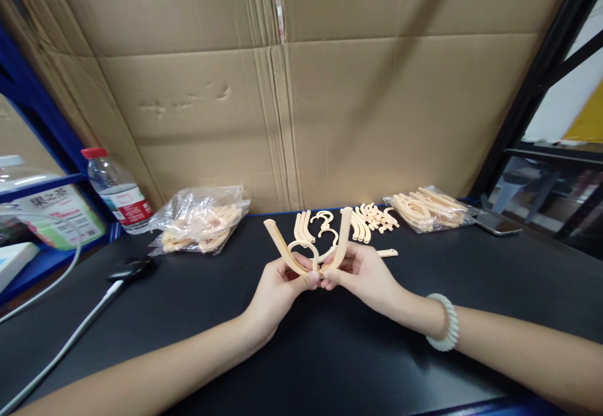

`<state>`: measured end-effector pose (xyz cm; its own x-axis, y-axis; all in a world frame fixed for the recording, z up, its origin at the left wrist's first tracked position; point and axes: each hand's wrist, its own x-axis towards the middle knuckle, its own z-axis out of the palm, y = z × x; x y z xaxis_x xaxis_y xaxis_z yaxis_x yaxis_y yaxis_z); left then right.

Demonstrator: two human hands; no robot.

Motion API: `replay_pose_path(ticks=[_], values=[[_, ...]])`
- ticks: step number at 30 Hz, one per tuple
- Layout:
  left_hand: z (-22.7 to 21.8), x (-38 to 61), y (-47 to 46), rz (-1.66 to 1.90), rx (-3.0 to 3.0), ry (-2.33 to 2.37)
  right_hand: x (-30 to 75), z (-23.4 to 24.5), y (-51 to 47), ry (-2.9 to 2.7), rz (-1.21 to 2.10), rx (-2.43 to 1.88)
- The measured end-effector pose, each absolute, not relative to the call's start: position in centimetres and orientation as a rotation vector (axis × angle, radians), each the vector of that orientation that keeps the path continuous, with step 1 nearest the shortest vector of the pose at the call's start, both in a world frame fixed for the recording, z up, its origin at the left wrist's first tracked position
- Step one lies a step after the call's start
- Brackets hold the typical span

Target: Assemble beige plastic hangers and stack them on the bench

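Observation:
In front of me, both hands pinch a beige plastic piece that looks like a folding clothes hanger (pixel 343 240), its two curved arms tilted up in a V. A curved hook (pixel 311 246) shows between those arms. My left hand (pixel 282 287) is closed at the lower end of the left arm, thumb near the hook's base. Closed on the lower end of the right arm, my right hand (pixel 360 271) meets the left at the middle. The joint there is mostly hidden by fingers. Just behind lie loose curved arms (pixel 304 226) and loose hooks (pixel 325 218).
Small beige parts (pixel 377 217) lie in a pile at the back. Clear bags of parts stand left (pixel 202 221) and right (pixel 428 208). A bottle (pixel 120 193), a black device (pixel 129 268) with a white cable, and a phone (pixel 498 223) are around. Cardboard (pixel 188 108) walls the back.

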<state>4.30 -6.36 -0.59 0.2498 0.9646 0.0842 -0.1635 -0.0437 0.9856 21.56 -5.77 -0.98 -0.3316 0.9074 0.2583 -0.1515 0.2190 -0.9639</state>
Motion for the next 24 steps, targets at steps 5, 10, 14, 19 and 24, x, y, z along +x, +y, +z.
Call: replay_pose_path(ticks=[5,10,14,19,24], values=[[-0.2,4.4,-6.5,1.093,1.255,0.899,21.9,-0.6,-5.5,-1.434,1.371,-0.834],[0.9,3.6,-6.3,1.057,1.19,0.93,25.7,1.7,-4.0,-1.605,1.514,-0.807],[1.8,2.2,-5.1,1.075,1.135,0.922,30.1,4.4,-2.0,-1.926,1.232,-0.921],[2.3,0.6,-3.2,0.99,1.155,0.905,32.8,5.7,-1.0,-2.226,0.954,-1.038],[2.4,-0.9,-1.7,0.851,1.393,0.902,33.1,5.6,-1.0,-2.425,0.858,-1.097]])
